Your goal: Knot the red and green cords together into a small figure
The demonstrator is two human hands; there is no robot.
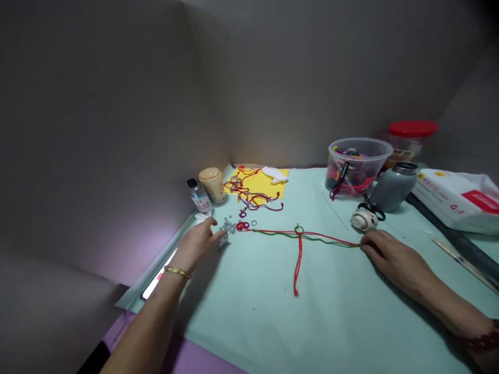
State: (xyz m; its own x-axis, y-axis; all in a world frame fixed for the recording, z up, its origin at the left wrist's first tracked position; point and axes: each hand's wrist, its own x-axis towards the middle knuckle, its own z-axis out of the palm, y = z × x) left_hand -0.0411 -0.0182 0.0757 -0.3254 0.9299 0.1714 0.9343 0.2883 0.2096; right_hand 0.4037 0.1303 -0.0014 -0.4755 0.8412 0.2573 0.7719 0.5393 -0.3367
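1. The left hand [197,244] is open and released, holding nothing visible, its fingertips just beside a heap of small metal rings [228,227] on the pale green tabletop [249,317].
2. Right of the heap, red and green cords [312,238] lie stretched flat, passing a small ring [299,228], with a doubled red strand [297,265] running toward the near edge.
3. The right hand [392,257] curls at the cords' far end; whether it grips them, I cannot tell.

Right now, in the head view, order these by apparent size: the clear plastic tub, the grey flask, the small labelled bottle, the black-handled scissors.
1. Clear plastic tub
2. Grey flask
3. Small labelled bottle and black-handled scissors: too alike to rank.
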